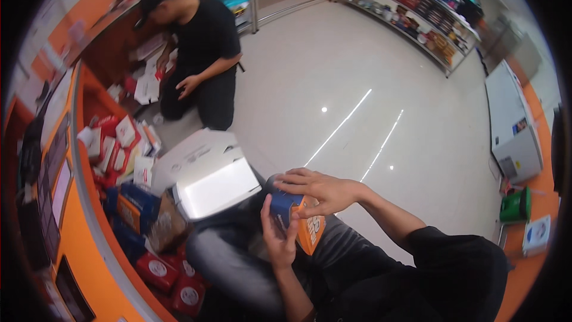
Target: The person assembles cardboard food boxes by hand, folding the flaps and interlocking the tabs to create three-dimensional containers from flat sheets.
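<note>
A blue and orange cardboard box [311, 232] is held between my two hands above my lap. My left hand [279, 240] grips it from the near left side, thumb along the front face and fingers up the blue side. Across the top lies my right hand [319, 191], its fingers reaching over to the far left edge and its thumb bent down onto the box. What the box contains cannot be seen. Beside my knee, to the left, a white carton [219, 189] lies with its lid raised, showing a bare white inside.
Blue and orange boxes [136, 209], a brown carton [167, 226] and several red boxes [189, 292] are heaped at left, along an orange counter [98, 238]. A person in black [205, 42] kneels beyond. Metal shelves [411, 15], a white chest freezer [513, 122] and a green bin [516, 206] stand farther off.
</note>
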{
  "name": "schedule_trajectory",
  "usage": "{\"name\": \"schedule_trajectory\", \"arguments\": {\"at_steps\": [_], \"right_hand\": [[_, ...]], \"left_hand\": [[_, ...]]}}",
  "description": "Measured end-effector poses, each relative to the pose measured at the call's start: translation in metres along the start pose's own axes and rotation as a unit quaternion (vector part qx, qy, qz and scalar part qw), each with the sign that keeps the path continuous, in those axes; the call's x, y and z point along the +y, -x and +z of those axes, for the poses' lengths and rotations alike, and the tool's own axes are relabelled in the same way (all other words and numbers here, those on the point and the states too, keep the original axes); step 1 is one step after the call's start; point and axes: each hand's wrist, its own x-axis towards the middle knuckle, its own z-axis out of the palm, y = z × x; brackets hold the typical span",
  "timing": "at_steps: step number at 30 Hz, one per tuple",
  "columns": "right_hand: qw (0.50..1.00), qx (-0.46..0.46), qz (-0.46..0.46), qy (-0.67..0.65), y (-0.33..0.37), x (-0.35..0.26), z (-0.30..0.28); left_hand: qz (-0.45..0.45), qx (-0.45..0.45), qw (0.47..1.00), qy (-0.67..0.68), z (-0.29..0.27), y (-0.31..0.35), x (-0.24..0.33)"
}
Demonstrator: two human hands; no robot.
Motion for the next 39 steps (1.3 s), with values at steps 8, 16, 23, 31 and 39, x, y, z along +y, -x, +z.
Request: {"name": "schedule_trajectory", "arguments": {"at_steps": [8, 16, 23, 31, 39], "right_hand": [[0.988, -0.044, 0.071, 0.133, -0.003, -0.011, 0.000], [0.995, -0.082, -0.029, 0.041, -0.002, 0.029, -0.006], [0.996, -0.080, -0.015, -0.032, 0.007, 0.032, -0.010], [0.801, 0.195, 0.301, -0.479, 0.090, 0.107, -0.009], [0.654, 0.138, 0.315, -0.674, 0.120, 0.114, 0.083]], "left_hand": [[0.093, -0.035, 0.928, -0.360, 0.008, 0.007, -0.008], [-0.023, -0.029, 0.911, -0.410, 0.014, 0.001, -0.006], [0.049, -0.014, 0.907, -0.417, 0.009, -0.001, -0.017], [0.102, 0.099, 0.871, -0.470, -0.004, 0.002, 0.005], [0.149, 0.045, 0.758, -0.633, -0.029, -0.112, 0.118]]}}
